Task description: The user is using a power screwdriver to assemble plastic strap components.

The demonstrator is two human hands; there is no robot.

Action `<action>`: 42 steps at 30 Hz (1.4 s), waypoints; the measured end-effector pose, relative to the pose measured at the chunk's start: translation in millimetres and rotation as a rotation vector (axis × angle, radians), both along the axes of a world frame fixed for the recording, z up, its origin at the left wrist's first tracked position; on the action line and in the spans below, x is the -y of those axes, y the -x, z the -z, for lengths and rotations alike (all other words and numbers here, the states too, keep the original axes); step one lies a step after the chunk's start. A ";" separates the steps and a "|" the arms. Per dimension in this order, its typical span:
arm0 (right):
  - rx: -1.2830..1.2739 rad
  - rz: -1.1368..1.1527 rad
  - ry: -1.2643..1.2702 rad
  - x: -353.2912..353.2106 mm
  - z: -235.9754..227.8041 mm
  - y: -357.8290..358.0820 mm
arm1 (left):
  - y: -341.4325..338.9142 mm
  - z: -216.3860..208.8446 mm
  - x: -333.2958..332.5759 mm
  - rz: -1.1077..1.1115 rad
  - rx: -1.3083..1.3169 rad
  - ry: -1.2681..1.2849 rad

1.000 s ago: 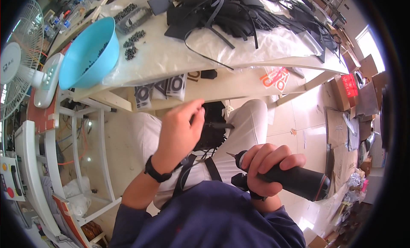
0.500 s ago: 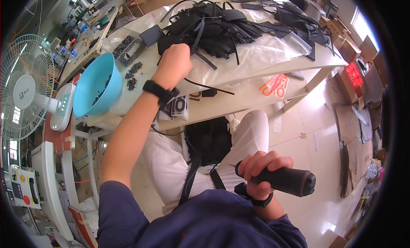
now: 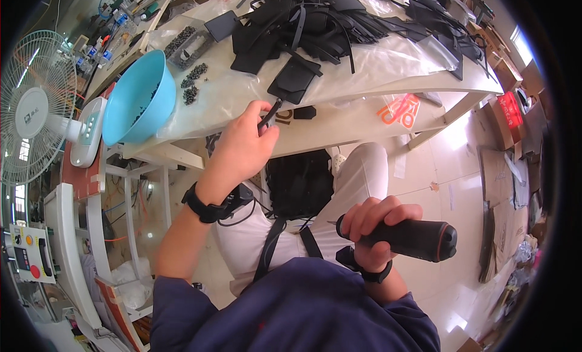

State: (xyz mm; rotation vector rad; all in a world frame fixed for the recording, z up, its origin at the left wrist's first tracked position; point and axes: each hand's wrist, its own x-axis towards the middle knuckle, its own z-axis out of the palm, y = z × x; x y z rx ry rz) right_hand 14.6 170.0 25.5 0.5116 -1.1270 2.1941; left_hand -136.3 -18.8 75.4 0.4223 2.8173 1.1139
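Observation:
My left hand [image 3: 242,147] is just in front of the table's near edge, fingers closed around the end of a thin black strap [image 3: 270,116]. Beyond it, a flat black rectangular piece [image 3: 295,79] with a strap across it lies at the edge; I cannot tell if the held strap joins it. A large heap of black flat pieces and straps [image 3: 321,31] spreads behind. Over my right thigh, my right hand [image 3: 385,222] grips a black cylindrical tool [image 3: 427,239], which looks like a cordless screwdriver with a thin tip pointing left.
On the table's left stand a light blue bowl [image 3: 142,103] and a clear box [image 3: 189,46] of small dark parts, with small piles [image 3: 193,79] alongside. A white fan [image 3: 36,112] is farther left. An orange-printed plastic bag [image 3: 400,111] lies on the under-shelf. Cardboard [image 3: 500,200] leans at right.
My left hand has drawn back from the heap toward me, bringing a strap. A flat black piece now lies nearer the table edge. My right hand keeps its grip on the tool.

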 end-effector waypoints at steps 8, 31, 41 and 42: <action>0.025 -0.009 -0.008 10.9 -1.2 5.3 | 10.2 41.1 -10.7 -0.089 -0.103 -0.255; -0.164 -0.028 0.023 23.9 -31.3 10.1 | -122.7 52.8 -3.6 0.024 0.722 -0.873; -0.206 -0.003 -0.002 30.0 -26.2 2.8 | -150.4 51.0 1.1 0.204 0.697 -0.795; -0.225 0.005 0.009 31.3 -25.4 2.8 | -152.3 52.1 0.3 0.187 0.700 -0.815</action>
